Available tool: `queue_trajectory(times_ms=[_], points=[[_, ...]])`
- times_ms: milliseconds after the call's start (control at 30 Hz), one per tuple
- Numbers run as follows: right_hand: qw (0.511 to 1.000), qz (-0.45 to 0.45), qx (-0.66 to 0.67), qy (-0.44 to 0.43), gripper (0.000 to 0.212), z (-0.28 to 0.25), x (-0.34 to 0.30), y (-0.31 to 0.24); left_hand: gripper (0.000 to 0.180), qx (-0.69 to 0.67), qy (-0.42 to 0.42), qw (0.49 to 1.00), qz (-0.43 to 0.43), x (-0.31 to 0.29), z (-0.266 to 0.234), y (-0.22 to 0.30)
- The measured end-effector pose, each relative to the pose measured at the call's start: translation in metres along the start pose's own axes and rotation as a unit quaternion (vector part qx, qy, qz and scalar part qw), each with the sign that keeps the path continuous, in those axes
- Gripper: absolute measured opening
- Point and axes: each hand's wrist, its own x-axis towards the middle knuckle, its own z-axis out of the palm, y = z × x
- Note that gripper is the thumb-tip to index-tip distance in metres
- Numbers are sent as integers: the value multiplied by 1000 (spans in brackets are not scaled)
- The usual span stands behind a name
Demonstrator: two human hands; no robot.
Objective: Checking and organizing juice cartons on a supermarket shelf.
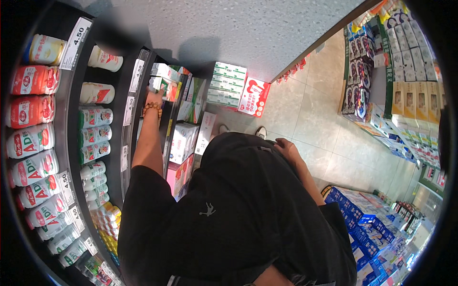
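Observation:
My left hand (153, 98), with a beaded bracelet on its wrist, reaches into a shelf compartment at the upper left. Its fingers close around a small white-and-green carton (155, 84); the fingertips are partly hidden. Just beyond it a white box (164, 71) stands in the same compartment. My right hand (289, 150) hangs beside my hip, fingers loosely bent, with nothing visible in it.
Bottles in red wrap (33, 112) and white-and-green bottles (95, 134) fill the shelves at left. Stacked cartons (229, 85) and a red-and-white box (254, 97) stand ahead. Blue boxes (355, 205) are piled at right. A grey speckled panel (229, 28) rises ahead.

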Motion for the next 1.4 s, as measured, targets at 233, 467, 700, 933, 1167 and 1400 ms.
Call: queue_trajectory(times_ms=[233,467,700,933,1167,1400], points=[[999,25,16,15,42,1,-8,2,86,126,115,983,72,-62,-42,90],[998,40,32,28,43,5,-10,17,96,158,77,974,143,-11,-36,104],[994,70,66,55,44,15,-30,36,103,118,55,984,119,31,-12,99],[982,134,120,59,43,29,-48,54,104,101,34,988,110,44,-6,88],[974,177,135,38,37,50,-41,65,95,55,24,994,90,31,-16,108],[974,193,111,39,32,58,-24,81,90,77,84,982,149,27,-9,103]])
